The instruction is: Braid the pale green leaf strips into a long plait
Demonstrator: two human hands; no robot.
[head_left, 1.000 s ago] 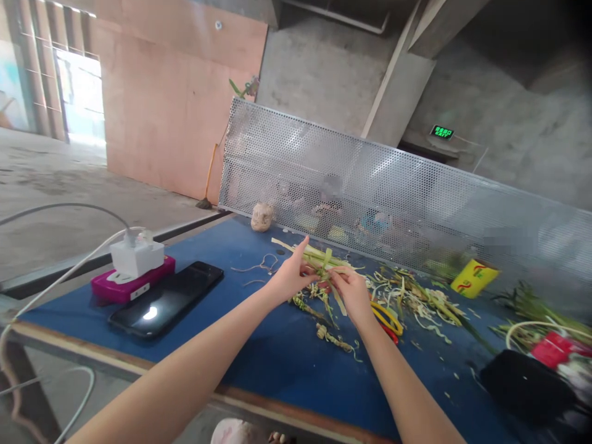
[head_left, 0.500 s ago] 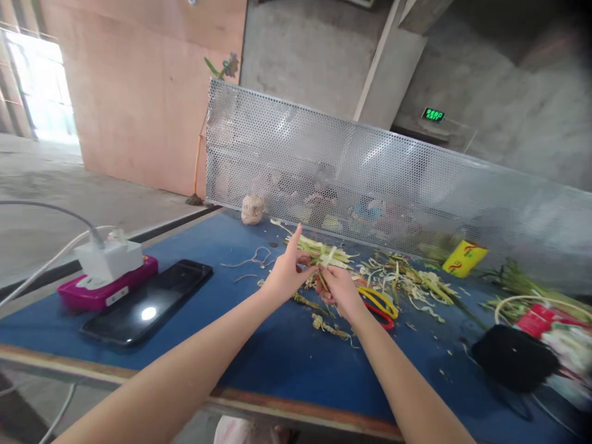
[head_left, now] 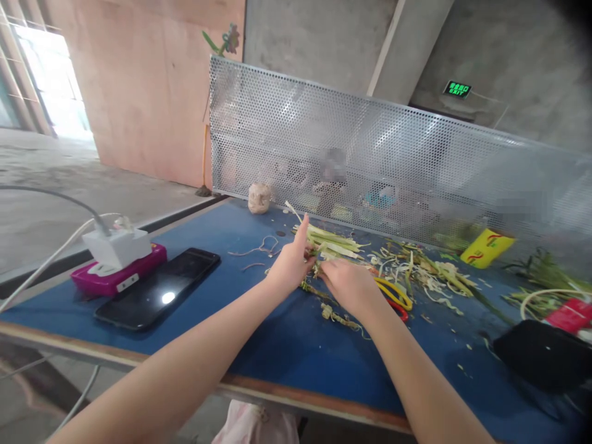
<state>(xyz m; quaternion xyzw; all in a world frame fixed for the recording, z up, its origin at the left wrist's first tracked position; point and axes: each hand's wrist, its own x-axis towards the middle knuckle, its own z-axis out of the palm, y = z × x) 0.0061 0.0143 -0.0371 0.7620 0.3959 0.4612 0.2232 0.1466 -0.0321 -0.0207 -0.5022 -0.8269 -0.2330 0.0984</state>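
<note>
My left hand [head_left: 290,260] is over the middle of the blue table, pinching green plant strips [head_left: 315,259] with one finger pointing up. My right hand [head_left: 351,283] meets it from the right, closed on the same strips; its back hides most of the fingers. Behind the hands lies a pile of pale green, flat plant strips [head_left: 335,242]. Scissors with yellow and red handles [head_left: 395,293] lie partly covered by my right hand and wrist. A short knotted piece of dried plant [head_left: 340,316] rests just in front of the hands.
A black phone [head_left: 160,288] and a magenta power strip [head_left: 115,274] with a white charger are at left. A pale lump [head_left: 259,198] stands by the perforated metal screen [head_left: 296,135]. Plant scraps [head_left: 425,271], a yellow packet [head_left: 486,248] and a black pouch [head_left: 541,354] are at right.
My right hand has turned, its back now facing up and covering more of the strips. Both hands stay together. The whole view has shifted slightly, moving the table items right.
</note>
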